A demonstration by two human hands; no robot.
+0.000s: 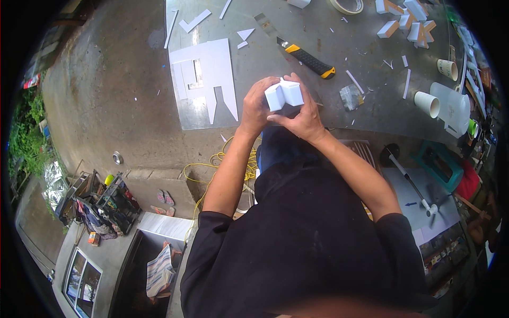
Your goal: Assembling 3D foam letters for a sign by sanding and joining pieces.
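Both hands hold a small white block [283, 95] with a V-shaped notch in its front, over the near edge of the grey metal table [297, 26]. My left hand [256, 103] closes round its left side. My right hand [306, 111] grips the right side, with the thumb bent along the near edge. The block's underside is hidden. Beyond my right hand lies a utility knife [313, 61] with a black and yellow handle. To the left of my left hand is a white board [204, 66] with cut-out shapes.
White offcuts [195, 21] lie scattered about. At the far right are several white and brown blocks [416, 24] and a tape roll [347, 4]. Paper cups [426, 104] and a clear plastic container [450, 108] lie along the right edge. Yellow cord [217, 159] lies on the floor.
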